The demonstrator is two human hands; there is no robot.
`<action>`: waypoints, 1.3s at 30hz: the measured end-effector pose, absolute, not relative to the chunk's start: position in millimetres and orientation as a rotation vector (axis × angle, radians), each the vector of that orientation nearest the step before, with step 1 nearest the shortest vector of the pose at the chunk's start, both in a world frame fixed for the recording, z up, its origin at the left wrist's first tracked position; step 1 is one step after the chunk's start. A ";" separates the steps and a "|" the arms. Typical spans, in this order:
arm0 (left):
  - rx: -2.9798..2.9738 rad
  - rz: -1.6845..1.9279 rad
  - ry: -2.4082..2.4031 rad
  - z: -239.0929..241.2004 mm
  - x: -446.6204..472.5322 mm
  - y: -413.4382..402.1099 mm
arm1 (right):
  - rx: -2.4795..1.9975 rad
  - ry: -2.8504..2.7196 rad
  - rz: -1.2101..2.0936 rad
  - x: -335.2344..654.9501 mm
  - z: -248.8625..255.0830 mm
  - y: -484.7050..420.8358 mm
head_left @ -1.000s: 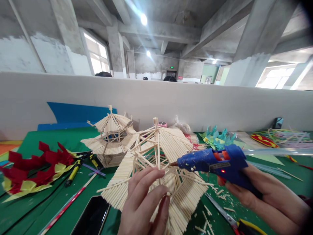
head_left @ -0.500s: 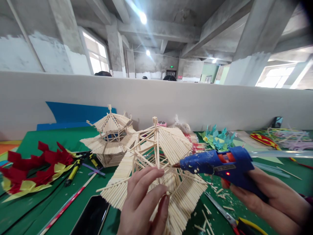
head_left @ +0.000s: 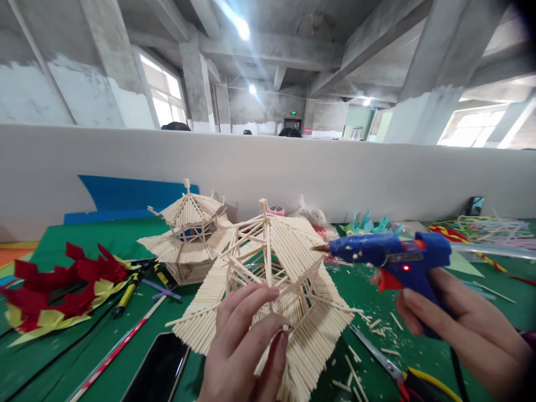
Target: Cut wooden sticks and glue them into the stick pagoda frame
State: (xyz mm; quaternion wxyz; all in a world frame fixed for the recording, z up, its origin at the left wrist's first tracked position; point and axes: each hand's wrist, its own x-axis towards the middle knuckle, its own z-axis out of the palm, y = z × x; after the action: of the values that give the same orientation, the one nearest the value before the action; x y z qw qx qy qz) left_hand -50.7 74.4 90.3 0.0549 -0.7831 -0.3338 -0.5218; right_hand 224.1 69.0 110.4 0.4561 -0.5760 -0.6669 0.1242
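Observation:
A pavilion model built of thin wooden sticks (head_left: 288, 245) stands in the middle of the green table. My left hand (head_left: 245, 352) reaches into its open front, fingers pinched on a small stick among the frame pieces. My right hand (head_left: 458, 329) grips a blue hot glue gun (head_left: 389, 254) with its red light on. The gun's nozzle points left and hangs in the air just off the roof's right side, apart from the sticks.
A second stick pavilion (head_left: 188, 234) stands behind on the left. A red and yellow paper shape (head_left: 54, 290), a black phone (head_left: 157, 371), a yellow-handled tool (head_left: 125, 293), pliers (head_left: 402, 377), teal paper flowers (head_left: 366, 223) and loose stick bits lie around. A grey partition wall (head_left: 268, 167) closes the back.
My right hand has lifted the glue gun up and to the right, drawing its nozzle out of the model's frame. My left hand has kept its place on the sticks.

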 end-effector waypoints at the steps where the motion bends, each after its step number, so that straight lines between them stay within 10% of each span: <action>1: -2.385 -1.576 -1.010 91.2 -51.5 74.3 | -1.439 -1.614 0.348 226.2 110.9 71.1; 17: -2.318 -1.902 -1.444 109.0 -73.7 66.9 | -2.075 -1.426 0.266 327.8 -21.0 136.1; 29: -2.447 -2.064 -1.650 156.8 -61.0 101.1 | -0.923 -1.891 0.069 149.2 138.3 79.8; 39: -2.571 -2.601 -1.780 160.8 -52.5 97.4 | -0.832 -1.750 0.010 103.0 124.1 82.1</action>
State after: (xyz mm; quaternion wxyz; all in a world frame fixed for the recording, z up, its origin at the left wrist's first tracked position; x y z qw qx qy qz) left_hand -52.5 97.4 160.8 -0.4464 -0.5656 -0.3916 -0.5722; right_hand 103.0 82.1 124.1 0.5661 -0.3539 -0.7445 0.0041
